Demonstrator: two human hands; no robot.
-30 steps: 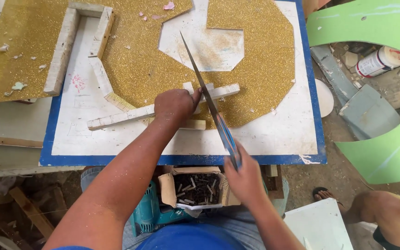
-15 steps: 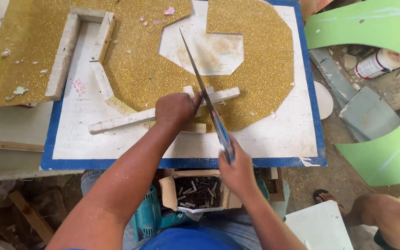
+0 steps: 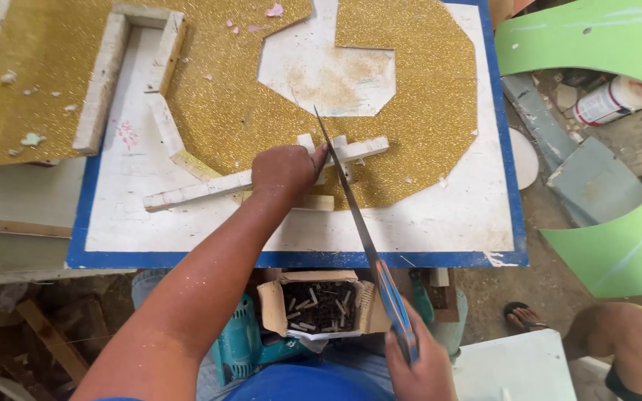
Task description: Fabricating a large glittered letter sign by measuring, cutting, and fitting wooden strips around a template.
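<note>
Near the middle of the tabletop, the left hand (image 3: 285,172) is closed down on a white foam strip (image 3: 261,177), fingers curled over it and pinning it flat against the gold glitter sheet (image 3: 410,96). Just beside its fingertips the blade of a handsaw (image 3: 351,204) crosses the strip at a slant, its tip pointing toward the far edge. The right hand (image 3: 421,364) is wrapped tight around the saw's blue and red handle, below the near edge of the tabletop. Against half a second ago the right hand sits lower and farther from the near edge, the saw has been drawn back toward the person, and less blade reaches past the strip; the left hand has stayed on the strip.

The strip runs from left of centre toward the right, over the white board with a blue border (image 3: 299,259) that carries the glitter sheet. More foam strips (image 3: 102,78) form an angular outline toward the far left corner. An octagonal white cutout (image 3: 332,78) shows in the glitter near the far edge. Under the near edge, on the person's lap, lies an open cardboard box of small dark nails (image 3: 321,306), with a teal power tool (image 3: 241,349) beside it. Off the right edge lie a curved green panel (image 3: 618,230) and a white can (image 3: 612,100).
</note>
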